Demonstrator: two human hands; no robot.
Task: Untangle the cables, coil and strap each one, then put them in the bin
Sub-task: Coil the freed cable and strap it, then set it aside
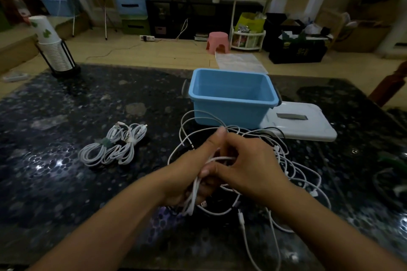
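Both hands — left hand and right hand — grip a half-wound white cable coil, so loops should probably stay even, drawing slack gently from the tangle of loose white cables just right.

cable cut off (bottom edge), lid partly hidden

Dim indoor scene, brighter toward the far room; small glare spots on the glossy dark bench at lower left; wide-angle bending and darkening at the frame edges; soft blur on background clutter and the right margin
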